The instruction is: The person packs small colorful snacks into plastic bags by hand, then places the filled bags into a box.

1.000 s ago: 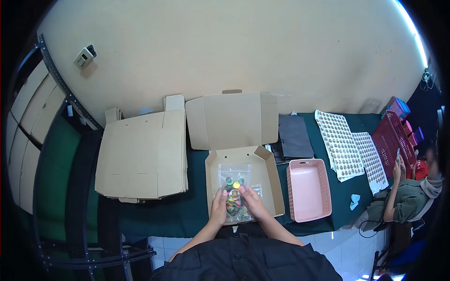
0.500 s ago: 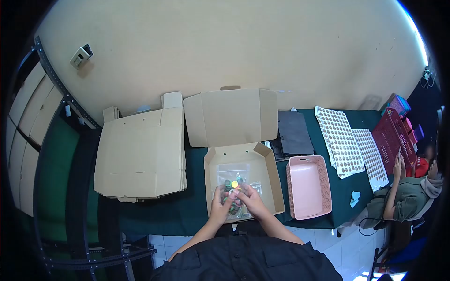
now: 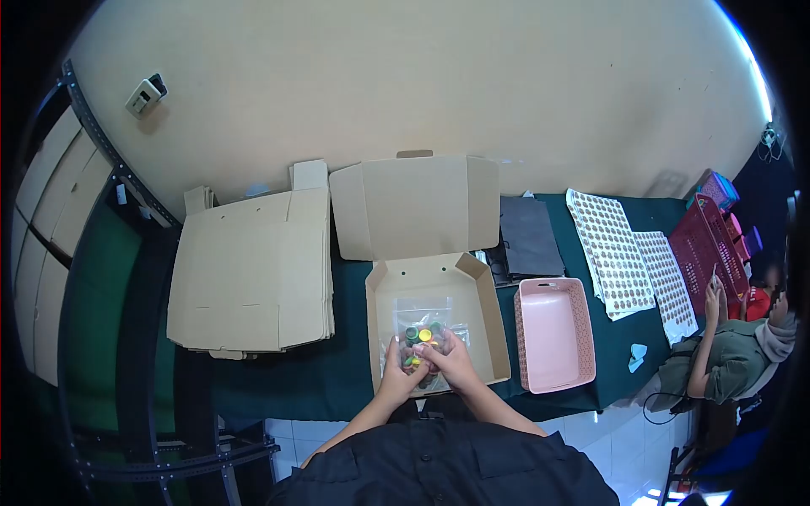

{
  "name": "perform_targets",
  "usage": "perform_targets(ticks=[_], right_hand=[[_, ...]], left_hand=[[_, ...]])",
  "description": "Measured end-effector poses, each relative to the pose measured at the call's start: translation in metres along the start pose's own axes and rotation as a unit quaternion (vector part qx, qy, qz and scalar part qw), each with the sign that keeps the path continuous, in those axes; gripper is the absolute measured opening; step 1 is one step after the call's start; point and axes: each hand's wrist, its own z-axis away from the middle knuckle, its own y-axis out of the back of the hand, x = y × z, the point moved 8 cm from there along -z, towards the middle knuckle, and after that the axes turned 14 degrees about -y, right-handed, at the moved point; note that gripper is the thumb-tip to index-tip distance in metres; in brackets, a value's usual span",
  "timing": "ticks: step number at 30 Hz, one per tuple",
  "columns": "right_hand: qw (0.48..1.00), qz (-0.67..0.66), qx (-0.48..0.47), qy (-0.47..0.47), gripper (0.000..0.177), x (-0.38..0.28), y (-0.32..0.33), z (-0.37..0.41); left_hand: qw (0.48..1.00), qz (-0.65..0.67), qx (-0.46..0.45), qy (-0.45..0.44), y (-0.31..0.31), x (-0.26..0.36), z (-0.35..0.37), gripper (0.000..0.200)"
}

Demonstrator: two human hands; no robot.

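A clear zip bag (image 3: 424, 314) holding several small round pieces (image 3: 425, 335) in green, yellow and red, which look like bottle caps, is between my two hands. My left hand (image 3: 396, 379) grips its left side and my right hand (image 3: 456, 366) its right side, with the thumbs pressing on the front. Both hands are over an open cardboard box (image 3: 483, 308), whose lid (image 3: 418, 207) stands raised behind it. Another clear plastic packet (image 3: 460, 333) lies in the box, partly hidden by my right hand.
Flattened cardboard boxes (image 3: 249, 274) are stacked on the left. To the right are a pink basket (image 3: 523, 337), black folded bags (image 3: 530, 239), printed sticker sheets (image 3: 612, 253) and a maroon crate (image 3: 704, 244). A person (image 3: 734, 363) sits at the far right.
My hands still grip the bag; my thumbs have shifted and the round pieces inside have moved about. The seated person's hands have moved slightly.
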Motion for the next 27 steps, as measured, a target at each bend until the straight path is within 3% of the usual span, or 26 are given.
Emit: perform_targets(ticks=[7,10,11,14,16,17,18,20,23,25,27], right_hand=[[0.993,-0.095,0.059,0.023,0.025,0.016,0.017,-0.012],[0.99,-0.1,0.095,0.039,0.024,0.004,0.037,-0.017],[0.983,-0.053,0.137,0.107,0.021,-0.012,0.043,-0.01],[0.988,-0.025,0.106,0.113,0.02,-0.017,0.042,-0.008],[0.991,0.019,0.102,0.09,0.016,-0.015,0.034,-0.004],[0.984,0.082,0.106,0.118,0.014,-0.016,0.028,0.001],[0.973,0.145,0.11,0.145,0.013,-0.017,0.022,0.004],[0.97,0.129,0.125,0.163,0.011,-0.016,0.026,0.004],[0.972,0.175,0.076,0.14,0.014,-0.014,0.027,0.001],[0.993,0.114,-0.003,0.03,0.024,-0.001,0.027,-0.003],[0.992,0.122,0.003,0.038,0.029,-0.012,0.027,0.002]], left_hand=[[0.998,-0.009,-0.049,0.024,-0.005,-0.002,0.002,0.061],[0.995,-0.013,-0.104,-0.005,-0.016,0.01,0.006,0.063],[0.992,-0.017,-0.125,0.029,-0.019,0.008,0.008,0.063],[0.985,-0.059,-0.147,0.066,-0.01,-0.029,0.011,0.062],[0.993,-0.046,-0.09,-0.068,-0.007,0.005,-0.013,0.054],[0.999,0.024,-0.002,-0.022,-0.003,0.019,-0.013,0.036],[0.999,0.024,-0.002,-0.022,0.001,0.023,-0.017,0.036],[0.99,-0.064,0.003,0.126,0.02,0.007,-0.013,0.02],[0.998,-0.04,-0.014,0.048,0.019,0.017,-0.021,0.016],[0.999,-0.02,-0.038,0.01,0.02,0.022,-0.024,0.018],[0.995,-0.024,-0.096,-0.012,0.018,0.03,-0.028,0.024]])
